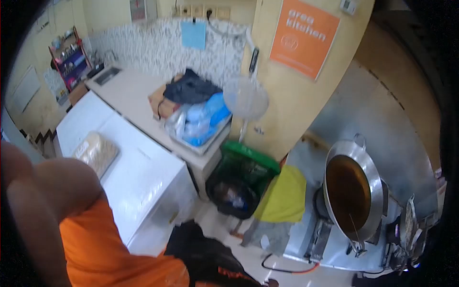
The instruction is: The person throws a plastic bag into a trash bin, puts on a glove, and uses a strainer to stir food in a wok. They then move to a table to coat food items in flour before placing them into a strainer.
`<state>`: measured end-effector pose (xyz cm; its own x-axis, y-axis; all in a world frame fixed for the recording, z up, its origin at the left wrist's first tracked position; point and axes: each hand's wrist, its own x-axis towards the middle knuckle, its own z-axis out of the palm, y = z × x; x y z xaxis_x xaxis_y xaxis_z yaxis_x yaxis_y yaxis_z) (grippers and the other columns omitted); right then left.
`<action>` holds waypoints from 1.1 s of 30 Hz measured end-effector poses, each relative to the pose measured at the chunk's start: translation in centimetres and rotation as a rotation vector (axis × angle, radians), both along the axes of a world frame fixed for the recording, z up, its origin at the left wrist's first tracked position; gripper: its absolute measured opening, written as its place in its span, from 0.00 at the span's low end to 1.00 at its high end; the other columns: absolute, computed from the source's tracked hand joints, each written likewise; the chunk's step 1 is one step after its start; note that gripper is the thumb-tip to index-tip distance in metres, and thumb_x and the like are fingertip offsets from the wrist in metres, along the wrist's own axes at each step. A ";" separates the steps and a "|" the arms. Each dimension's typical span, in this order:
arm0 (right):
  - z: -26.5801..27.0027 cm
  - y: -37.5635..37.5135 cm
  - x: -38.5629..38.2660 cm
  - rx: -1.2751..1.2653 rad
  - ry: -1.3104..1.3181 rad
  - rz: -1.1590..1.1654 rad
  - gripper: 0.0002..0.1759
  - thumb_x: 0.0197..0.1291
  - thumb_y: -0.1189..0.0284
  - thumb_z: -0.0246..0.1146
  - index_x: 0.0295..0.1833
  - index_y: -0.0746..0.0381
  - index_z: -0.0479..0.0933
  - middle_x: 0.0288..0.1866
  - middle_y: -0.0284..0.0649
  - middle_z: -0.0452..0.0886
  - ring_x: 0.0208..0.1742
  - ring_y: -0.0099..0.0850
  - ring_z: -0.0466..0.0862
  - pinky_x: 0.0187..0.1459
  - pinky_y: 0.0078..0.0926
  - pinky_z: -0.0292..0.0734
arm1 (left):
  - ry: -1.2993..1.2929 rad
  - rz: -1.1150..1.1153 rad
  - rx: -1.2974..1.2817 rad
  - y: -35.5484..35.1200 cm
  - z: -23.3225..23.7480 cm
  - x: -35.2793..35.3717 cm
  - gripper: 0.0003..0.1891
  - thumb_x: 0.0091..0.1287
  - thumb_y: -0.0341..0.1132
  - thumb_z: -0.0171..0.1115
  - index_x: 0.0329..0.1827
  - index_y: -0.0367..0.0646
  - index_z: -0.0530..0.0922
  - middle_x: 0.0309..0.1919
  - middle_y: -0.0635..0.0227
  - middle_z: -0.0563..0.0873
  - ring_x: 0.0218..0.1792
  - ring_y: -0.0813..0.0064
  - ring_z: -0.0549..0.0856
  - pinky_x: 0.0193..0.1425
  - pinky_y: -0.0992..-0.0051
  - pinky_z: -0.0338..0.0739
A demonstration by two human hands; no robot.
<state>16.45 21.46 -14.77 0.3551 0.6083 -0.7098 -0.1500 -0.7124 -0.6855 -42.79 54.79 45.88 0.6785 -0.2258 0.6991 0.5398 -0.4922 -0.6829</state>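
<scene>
Plainly, we see a bent bare arm [62, 191] and orange clothing [91, 239] at the left, but neither of our hands shows, so we cannot tell whether the fingers are apart, together or clamped on something. Nearest to that arm, a see-through packet [100, 150] of pale contents lies on the white chest [138, 184], partly behind the arm from where we look. Beyond it, we find a counter [122, 93] bearing a tray [189, 147] of blue and clear plastic bags [203, 119], with a black bundle [191, 88] just beside them. A green bin [253, 162] stands at the counter's end, near a yellow cloth [287, 196]. To our right, a wide metal wok [376, 191] holding brown liquid [348, 191] sits on the stove.
</scene>
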 end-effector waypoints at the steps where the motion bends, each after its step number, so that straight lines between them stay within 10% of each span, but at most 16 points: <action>1: 0.5 0.4 -0.1 0.011 -0.010 0.001 0.24 0.66 0.69 0.52 0.65 0.66 0.59 0.65 0.47 0.64 0.54 0.43 0.77 0.52 0.41 0.77 | -0.039 -0.061 0.062 0.8 0.5 0.1 0.15 0.66 0.32 0.54 0.52 0.33 0.72 0.46 0.55 0.80 0.45 0.67 0.80 0.47 0.73 0.77; 6: 0.4 2.0 -2.2 0.052 -0.079 0.027 0.23 0.62 0.69 0.55 0.61 0.66 0.65 0.59 0.48 0.68 0.48 0.38 0.79 0.44 0.35 0.79 | -0.457 -0.342 0.050 9.1 -3.6 -0.3 0.15 0.66 0.31 0.54 0.52 0.32 0.72 0.46 0.54 0.80 0.45 0.67 0.80 0.47 0.73 0.77; 10: 0.8 3.5 -7.3 -0.083 -0.107 -0.030 0.24 0.62 0.67 0.56 0.61 0.66 0.66 0.57 0.47 0.70 0.49 0.38 0.78 0.45 0.36 0.78 | -0.904 -0.067 -0.852 21.4 -14.6 0.4 0.06 0.56 0.31 0.67 0.34 0.41 0.81 0.30 0.64 0.83 0.27 0.73 0.80 0.31 0.75 0.74; 19: 2.3 6.3 -23.1 -0.247 -0.187 -0.087 0.26 0.61 0.63 0.59 0.60 0.67 0.68 0.54 0.47 0.74 0.51 0.39 0.78 0.49 0.38 0.77 | -0.032 0.624 -1.217 35.8 -44.6 -3.4 0.16 0.55 0.40 0.65 0.46 0.50 0.79 0.44 0.62 0.81 0.49 0.57 0.79 0.47 0.58 0.75; 22: 3.4 4.5 -27.1 -0.311 -0.224 -0.084 0.27 0.61 0.61 0.59 0.60 0.67 0.68 0.53 0.46 0.75 0.52 0.40 0.77 0.50 0.38 0.77 | 0.065 0.746 -1.360 39.1 -47.1 -4.4 0.15 0.56 0.41 0.64 0.45 0.48 0.80 0.39 0.62 0.83 0.43 0.58 0.83 0.44 0.60 0.76; 25: 3.9 1.5 -30.2 -0.341 -0.295 -0.009 0.28 0.61 0.60 0.60 0.60 0.68 0.69 0.52 0.46 0.76 0.53 0.40 0.77 0.51 0.39 0.76 | -0.372 0.626 -1.530 40.7 -45.9 -5.3 0.13 0.60 0.41 0.62 0.43 0.45 0.80 0.30 0.61 0.85 0.34 0.59 0.85 0.36 0.63 0.77; 28: 4.1 0.0 -32.6 -0.349 -0.316 -0.013 0.26 0.60 0.61 0.60 0.58 0.67 0.70 0.49 0.45 0.77 0.50 0.39 0.77 0.49 0.38 0.76 | -1.012 0.087 -1.670 39.6 -41.2 -2.9 0.08 0.67 0.33 0.55 0.32 0.39 0.77 0.20 0.70 0.76 0.23 0.80 0.75 0.26 0.76 0.66; 33: 3.7 2.8 -32.8 -0.323 -0.147 -0.369 0.16 0.58 0.70 0.59 0.52 0.62 0.72 0.38 0.43 0.79 0.36 0.33 0.79 0.30 0.30 0.73 | -1.056 -0.217 -1.769 32.6 -37.9 5.2 0.09 0.69 0.34 0.55 0.32 0.39 0.75 0.22 0.75 0.73 0.25 0.86 0.69 0.28 0.81 0.65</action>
<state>-16.40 24.26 -11.06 0.6152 0.1815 -0.7672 -0.3499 -0.8092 -0.4720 -37.64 87.37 7.94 0.0202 0.9753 0.2198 0.1755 -0.2199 0.9596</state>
